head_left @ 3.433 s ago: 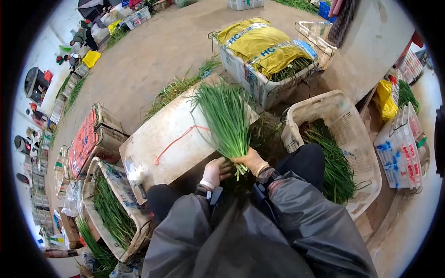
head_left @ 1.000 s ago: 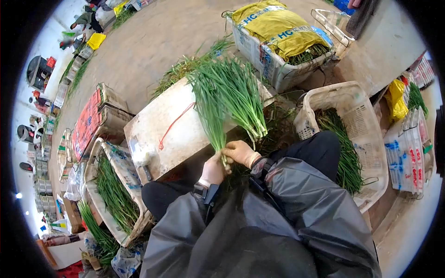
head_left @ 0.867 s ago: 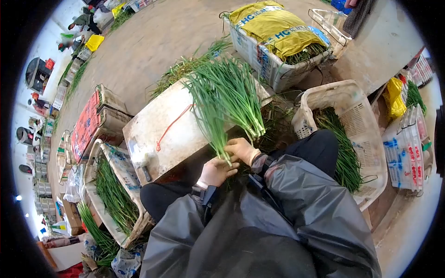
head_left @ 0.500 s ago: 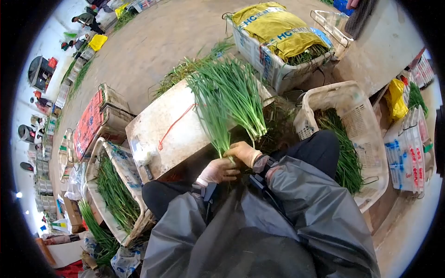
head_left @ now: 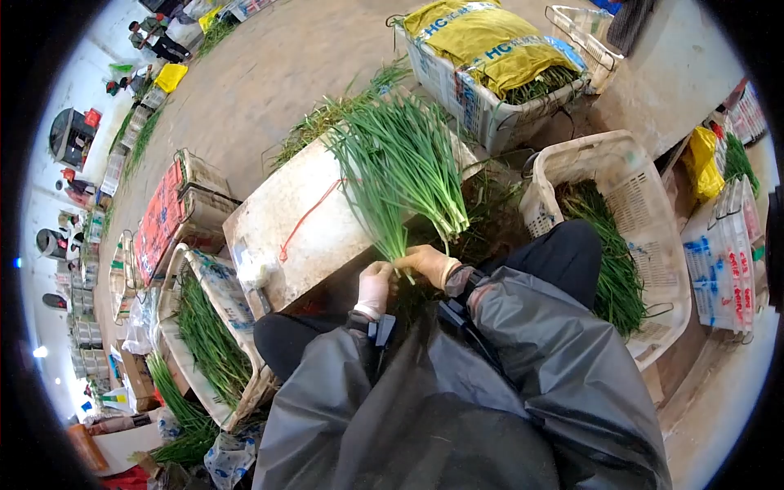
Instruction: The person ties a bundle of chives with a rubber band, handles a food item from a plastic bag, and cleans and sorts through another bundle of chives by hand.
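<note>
My right hand [head_left: 429,265], in a pale glove, is closed around the stem ends of a bunch of chives [head_left: 380,196]. The leaves fan away over a pale board [head_left: 286,212]. My left hand [head_left: 376,290], also gloved, is curled closed beside those stem ends; what its fingers hold, if anything, is hidden. A second bunch of chives [head_left: 437,180] lies right of the first, its whitish ends toward me. On the board, left of the leaves, is a thin red tie [head_left: 306,220].
Crates of greens flank my knees: a left crate [head_left: 224,408] and a right crate [head_left: 653,245]. Beyond the board stands a white crate [head_left: 482,114] topped by a yellow sack [head_left: 498,49]. Loose greens [head_left: 314,131] lie behind the board. Other people [head_left: 159,37] are far off at upper left.
My left hand has drawn back slightly from the stem ends and turned more upright, its fingers curling in. The right hand keeps its grip on the chives.
</note>
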Demonstrator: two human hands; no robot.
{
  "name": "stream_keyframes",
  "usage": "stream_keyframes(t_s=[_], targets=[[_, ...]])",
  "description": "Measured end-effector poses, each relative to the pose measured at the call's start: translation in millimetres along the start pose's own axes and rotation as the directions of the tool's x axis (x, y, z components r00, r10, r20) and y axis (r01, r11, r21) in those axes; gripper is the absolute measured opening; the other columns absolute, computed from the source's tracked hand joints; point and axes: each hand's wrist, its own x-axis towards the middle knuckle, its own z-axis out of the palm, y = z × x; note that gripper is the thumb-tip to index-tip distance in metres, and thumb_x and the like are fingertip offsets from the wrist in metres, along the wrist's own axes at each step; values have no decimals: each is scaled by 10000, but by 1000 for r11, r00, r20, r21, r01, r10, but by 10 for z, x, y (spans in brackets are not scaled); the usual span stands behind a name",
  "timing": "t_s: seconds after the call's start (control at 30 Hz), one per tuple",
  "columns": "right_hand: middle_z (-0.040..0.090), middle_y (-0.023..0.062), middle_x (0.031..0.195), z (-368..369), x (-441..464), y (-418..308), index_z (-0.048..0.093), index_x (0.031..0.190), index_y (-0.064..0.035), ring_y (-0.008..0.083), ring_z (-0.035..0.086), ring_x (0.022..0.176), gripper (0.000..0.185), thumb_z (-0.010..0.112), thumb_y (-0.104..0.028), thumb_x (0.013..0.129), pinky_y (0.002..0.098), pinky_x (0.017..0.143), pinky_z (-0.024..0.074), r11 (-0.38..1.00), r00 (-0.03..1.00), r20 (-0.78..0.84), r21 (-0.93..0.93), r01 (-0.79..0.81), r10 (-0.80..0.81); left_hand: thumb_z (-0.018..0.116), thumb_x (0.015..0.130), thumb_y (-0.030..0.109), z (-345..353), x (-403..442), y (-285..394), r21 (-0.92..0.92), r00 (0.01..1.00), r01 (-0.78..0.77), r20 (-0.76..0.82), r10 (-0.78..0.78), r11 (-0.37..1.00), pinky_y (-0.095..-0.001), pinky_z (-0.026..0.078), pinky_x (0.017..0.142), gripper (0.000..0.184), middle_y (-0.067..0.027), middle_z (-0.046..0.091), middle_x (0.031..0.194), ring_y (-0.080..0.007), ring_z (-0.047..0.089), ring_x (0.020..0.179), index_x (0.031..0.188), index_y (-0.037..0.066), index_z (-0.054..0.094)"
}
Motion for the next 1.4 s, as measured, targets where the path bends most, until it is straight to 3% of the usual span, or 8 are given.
stream_keyframes(t_s=[0.3,0.47,0.83,0.9,0.93,1.0,1.17,1.4], targets=[[746,64,958,-75,98,83,687,1075,-58,134,684,715,195,717,-197,942,325,638,573,985,985,79,64,-161,156,579,1053,232,-270,-7,380,-593,888,-264,-457,-48,760,-319,487,572,162,-37,618,750,-172,568,611,1036,75,618],[734,60,877,-67,113,85,688,1054,-37,127,664,639,173,730,-138,919,268,572,529,994,992,65,-21,-106,107,749,936,210,-117,-29,229,37,954,-150,-258,155,988,-272,485,574,334,-53,681,885,-118,594,661,1204,37,647],[754,122,886,-126,66,88,720,994,50,211,716,717,197,750,-93,863,315,634,576,998,996,88,-57,-23,28,576,989,379,97,71,283,918,910,-133,-36,413,374,-537,527,729,298,-222,691,857,-455,669,833,967,104,686],[755,161,923,-100,-3,-5,699,1039,72,229,725,731,208,722,-68,887,322,662,600,996,994,78,-49,-73,77,576,991,359,-248,454,-124,948,634,-192,-79,770,255,-510,531,650,315,-202,697,800,-411,669,693,917,65,659],[755,164,929,-95,-16,-12,693,1054,74,231,724,728,211,713,-65,896,322,658,598,996,994,69,-30,-80,82,569,1002,350,-461,523,-88,506,774,-210,-437,458,837,-474,529,623,310,-172,691,781,-352,654,660,904,65,646],[750,169,922,-92,-29,-5,674,1098,76,230,719,713,221,675,-72,934,327,645,595,996,996,36,-13,-86,86,548,1021,234,-549,370,113,-306,901,-52,-424,-87,951,-367,491,549,232,-11,599,727,-174,602,637,821,120,581],[725,93,864,-27,75,105,679,1074,24,171,680,686,225,658,-170,964,300,616,533,997,999,21,-67,44,-42,522,978,688,84,-160,433,-324,865,492,290,-410,808,-442,496,831,604,-29,659,947,-180,621,893,1088,105,637],[692,82,794,-257,141,256,682,1016,18,158,598,615,213,702,-163,906,296,579,476,904,998,-47,-425,-47,30,614,980,288,-208,353,-397,188,913,345,158,-375,920,-378,538,749,240,-81,686,856,-224,667,776,855,85,628]])
